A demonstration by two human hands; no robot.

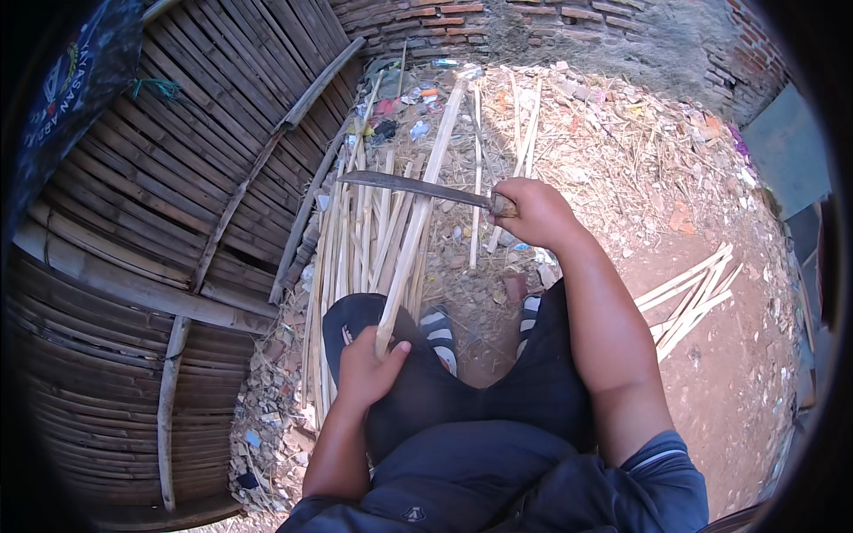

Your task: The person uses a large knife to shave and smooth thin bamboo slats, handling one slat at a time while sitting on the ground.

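Observation:
My left hand point(370, 366) grips the near end of a long pale bamboo strip point(433, 169) at my left thigh. The strip slants away from me toward the brick wall. My right hand point(533, 213) is closed round the wooden handle of a machete point(418, 186). Its long dark blade points left and crosses the strip around its middle, appearing to touch it. Under and left of the held strip, a pile of split bamboo strips point(355, 240) lies lengthwise on the ground.
A slatted bamboo wall point(160, 178) rises on my left, and a brick wall point(613, 31) closes the far side. Shavings and litter point(613, 133) cover the ground ahead. Several shorter bamboo pieces point(697, 298) lie at right. My striped sandals point(439, 333) are between the strips and my legs.

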